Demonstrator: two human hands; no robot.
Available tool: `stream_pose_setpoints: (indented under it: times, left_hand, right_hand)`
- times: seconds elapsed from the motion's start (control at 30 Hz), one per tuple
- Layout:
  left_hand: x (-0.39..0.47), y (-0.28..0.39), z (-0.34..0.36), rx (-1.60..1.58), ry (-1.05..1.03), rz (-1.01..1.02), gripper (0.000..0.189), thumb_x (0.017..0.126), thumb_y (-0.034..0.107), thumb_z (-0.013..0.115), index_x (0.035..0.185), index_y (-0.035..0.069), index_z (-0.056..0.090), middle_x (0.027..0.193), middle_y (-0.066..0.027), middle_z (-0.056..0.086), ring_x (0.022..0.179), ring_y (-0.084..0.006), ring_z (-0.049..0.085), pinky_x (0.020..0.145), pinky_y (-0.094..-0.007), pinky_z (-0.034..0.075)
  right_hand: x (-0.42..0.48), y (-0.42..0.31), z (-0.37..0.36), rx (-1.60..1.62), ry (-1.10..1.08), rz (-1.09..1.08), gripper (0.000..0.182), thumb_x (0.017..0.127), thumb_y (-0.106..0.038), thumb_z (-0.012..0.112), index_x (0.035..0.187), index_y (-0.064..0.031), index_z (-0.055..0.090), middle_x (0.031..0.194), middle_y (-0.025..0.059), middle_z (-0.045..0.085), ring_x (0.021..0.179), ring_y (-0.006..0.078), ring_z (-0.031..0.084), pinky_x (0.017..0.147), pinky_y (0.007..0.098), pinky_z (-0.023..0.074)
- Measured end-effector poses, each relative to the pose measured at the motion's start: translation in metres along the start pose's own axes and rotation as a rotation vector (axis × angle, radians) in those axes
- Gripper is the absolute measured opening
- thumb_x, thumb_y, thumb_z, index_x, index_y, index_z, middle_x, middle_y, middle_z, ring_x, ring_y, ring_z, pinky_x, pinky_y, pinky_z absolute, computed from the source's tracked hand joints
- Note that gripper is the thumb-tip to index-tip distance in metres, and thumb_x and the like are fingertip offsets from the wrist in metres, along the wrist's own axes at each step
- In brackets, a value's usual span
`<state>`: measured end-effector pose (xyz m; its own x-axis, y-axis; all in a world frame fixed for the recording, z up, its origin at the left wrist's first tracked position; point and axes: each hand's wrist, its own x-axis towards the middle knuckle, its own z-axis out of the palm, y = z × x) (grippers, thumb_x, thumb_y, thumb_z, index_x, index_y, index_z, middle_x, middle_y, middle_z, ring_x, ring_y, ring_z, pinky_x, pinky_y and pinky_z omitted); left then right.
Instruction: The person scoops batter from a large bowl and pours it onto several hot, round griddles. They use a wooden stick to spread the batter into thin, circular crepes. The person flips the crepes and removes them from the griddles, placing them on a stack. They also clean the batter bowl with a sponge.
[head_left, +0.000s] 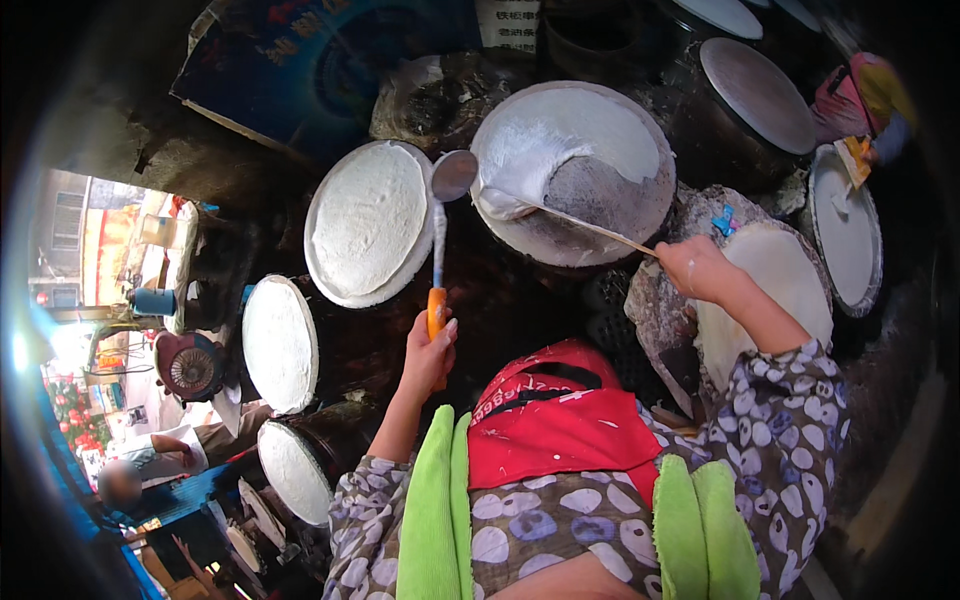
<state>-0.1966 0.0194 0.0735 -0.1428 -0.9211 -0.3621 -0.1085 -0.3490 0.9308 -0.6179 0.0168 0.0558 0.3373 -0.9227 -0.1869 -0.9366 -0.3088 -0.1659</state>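
My left hand (431, 349) grips the orange handle of a metal ladle (454, 176), its long shaft smeared white and its round bowl raised between two round griddles. In my right hand (701, 270) is a thin stick (592, 226), which reaches left over the large griddle (577, 247) ahead of me. At the stick's far end a folded mass of white batter (506, 202) lies at the griddle's left edge. White batter also coats the upper part, while a grey patch shows at centre and lower right. The griddle to the left (367, 298) bears a round white layer.
More white-covered round pans (280, 345) stand at left. Below my right forearm lies a stack of pale flat sheets (780, 281) on a rough stone-like surface. A basin of white batter (847, 232) is at far right, near another person (840, 97). Another person (150, 454) is at lower left.
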Motion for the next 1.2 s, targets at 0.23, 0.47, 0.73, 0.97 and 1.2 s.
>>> stream_pose_setpoints:
  times: [0.23,0.47,0.73,0.97,1.2]
  left_hand:
    - [-0.011,-0.047,0.005,0.448,-0.128,0.074,0.032,0.084,0.017,0.061,0.111,0.004,0.047,0.078,-0.0010,0.053,0.066,-0.0093,0.047,0.060,-0.0230,0.040]
    - [-0.014,-0.014,-0.002,0.265,-0.138,0.346,0.029,0.087,0.014,0.058,0.112,0.005,0.046,0.069,0.0022,0.044,0.061,-0.0050,0.041,0.054,-0.0208,0.037]
    - [-0.010,0.007,-0.025,-0.055,-0.206,0.240,0.026,0.089,0.015,0.054,0.111,0.006,0.043,0.071,0.0005,0.045,0.041,-0.0049,0.037,0.035,-0.0189,0.028]
    - [-0.023,-0.010,-0.057,-0.115,-0.190,0.205,0.026,0.089,0.015,0.055,0.110,0.007,0.044,0.071,0.0008,0.046,0.041,-0.0044,0.037,0.035,-0.0185,0.030]
    - [-0.019,-0.005,-0.046,-0.065,-0.236,0.205,0.026,0.089,0.016,0.055,0.110,0.006,0.044,0.072,0.0003,0.046,0.041,-0.0049,0.038,0.035,-0.0188,0.031]
  right_hand:
    - [-0.116,-0.020,0.071,0.131,0.215,0.266,0.011,0.085,-0.018,0.050,0.085,-0.0074,0.053,0.071,0.0170,0.059,0.068,0.0386,0.058,0.061,0.0478,0.0449]
    - [-0.092,-0.122,0.133,0.432,0.490,0.445,0.019,0.090,-0.023,0.045,0.094,-0.0083,0.056,0.080,0.0199,0.060,0.074,0.0403,0.058,0.064,0.0493,0.0456]
    - [0.074,-0.222,0.125,0.697,0.532,0.448,0.026,0.091,-0.027,0.043,0.084,-0.0049,0.056,0.077,0.0187,0.061,0.077,0.0405,0.059,0.065,0.0508,0.0457]
    - [0.002,-0.200,0.166,0.756,0.625,0.670,0.023,0.089,-0.024,0.045,0.083,-0.0048,0.056,0.074,0.0194,0.061,0.073,0.0400,0.060,0.062,0.0502,0.0475]
    - [0.024,-0.212,0.158,0.471,0.501,0.546,0.024,0.089,-0.022,0.042,0.082,-0.0056,0.058,0.076,0.0198,0.062,0.069,0.0390,0.061,0.061,0.0503,0.0483]
